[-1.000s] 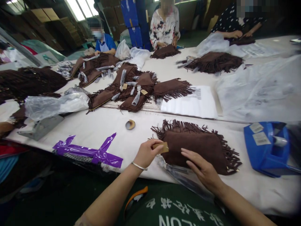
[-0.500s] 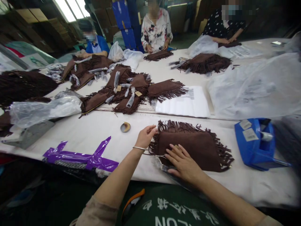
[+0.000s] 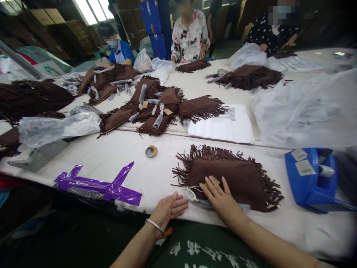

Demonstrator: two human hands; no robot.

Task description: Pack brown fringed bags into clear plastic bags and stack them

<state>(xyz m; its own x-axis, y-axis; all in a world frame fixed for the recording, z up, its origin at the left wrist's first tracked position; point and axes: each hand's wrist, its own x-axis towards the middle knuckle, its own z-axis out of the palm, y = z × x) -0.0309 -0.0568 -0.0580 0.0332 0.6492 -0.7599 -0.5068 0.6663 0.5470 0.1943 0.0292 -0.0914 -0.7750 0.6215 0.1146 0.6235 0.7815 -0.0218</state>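
A dark brown fringed bag point(image 3: 237, 175) lies flat on the table in front of me, its fringe spread along the far edge and both sides. My right hand point(image 3: 220, 193) rests flat on the bag's near left part, fingers apart, over a tan paper tag point(image 3: 212, 182) that shows partly under the fingertips. Near the bag's lower left corner lies a clear plastic-wrapped piece point(image 3: 190, 195) with a thin string. Just left of it, at the table's front edge, my left hand point(image 3: 170, 208) is held with fingers stretched out and nothing in it.
To the right stands a blue tape dispenser point(image 3: 309, 178). A small tape roll point(image 3: 151, 151) and purple tape point(image 3: 97, 186) are to the left. Beyond are several piled fringed bags point(image 3: 158, 100), a white sheet stack point(image 3: 223, 126) and plastic bags point(image 3: 309, 108). Several people sit across the table.
My left hand has left the fringe at the bag's left side and come down toward me to the table's front edge. My right hand stays on the bag.
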